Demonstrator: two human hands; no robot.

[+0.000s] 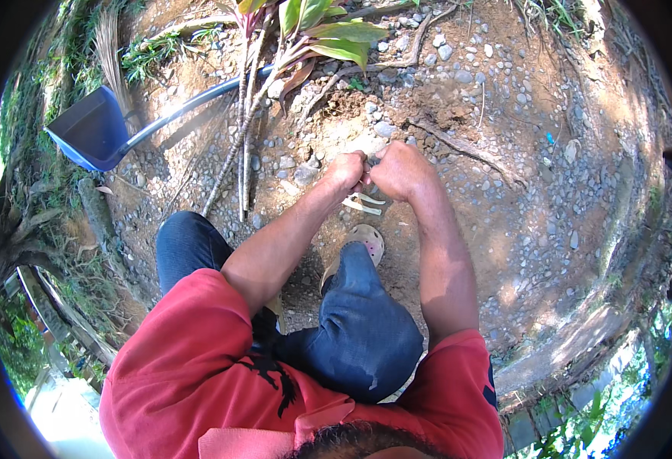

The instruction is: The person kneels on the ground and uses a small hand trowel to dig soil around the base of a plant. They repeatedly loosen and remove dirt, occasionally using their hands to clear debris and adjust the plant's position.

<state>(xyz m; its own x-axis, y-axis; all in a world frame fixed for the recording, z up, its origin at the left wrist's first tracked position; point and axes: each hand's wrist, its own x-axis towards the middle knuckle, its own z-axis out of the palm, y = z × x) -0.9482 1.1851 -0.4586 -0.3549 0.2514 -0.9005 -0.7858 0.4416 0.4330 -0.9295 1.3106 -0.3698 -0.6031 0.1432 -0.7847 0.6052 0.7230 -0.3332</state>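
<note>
Close together over the stony ground, my left hand (347, 171) and my right hand (400, 170) are both curled, with fingertips nearly meeting. Something small and pale seems to be between them, too hidden to name. Just below the hands, pale strips (363, 205), perhaps peeled plant pieces, show; whether they are held or lie on the soil I cannot tell. To the left of my left hand, several cut cordyline stems (245, 126) stand or lean, with green and reddish leaves (342, 43) at their top.
A blue long-handled dustpan (92, 129) lies at the upper left, beside a stick broom (112, 51). Exposed roots (473, 150) cross the soil beyond my hands. Pebbles cover much of the ground. My foot in a perforated clog (368, 241) is just below the hands.
</note>
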